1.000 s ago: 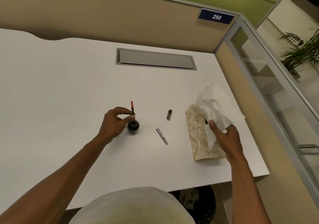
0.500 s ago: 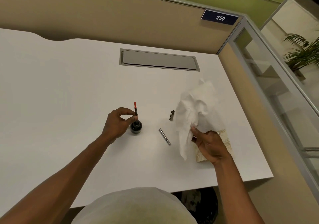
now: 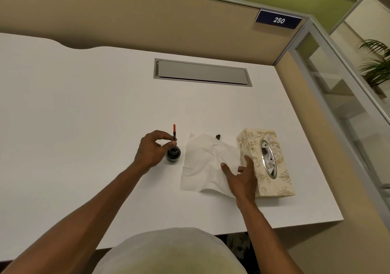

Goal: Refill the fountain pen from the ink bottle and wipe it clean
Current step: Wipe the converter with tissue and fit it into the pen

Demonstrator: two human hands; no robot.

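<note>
Pinching the pen [image 3: 174,133] upright in the ink bottle [image 3: 173,154] with my left hand [image 3: 150,151].
My right hand [image 3: 242,178] rests loose-fingered on the tissue [image 3: 202,164].

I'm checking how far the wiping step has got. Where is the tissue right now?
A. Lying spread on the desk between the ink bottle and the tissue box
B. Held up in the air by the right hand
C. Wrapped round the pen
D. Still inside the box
A: the tissue lies flat on the desk, between the ink bottle and the tissue box.
</note>
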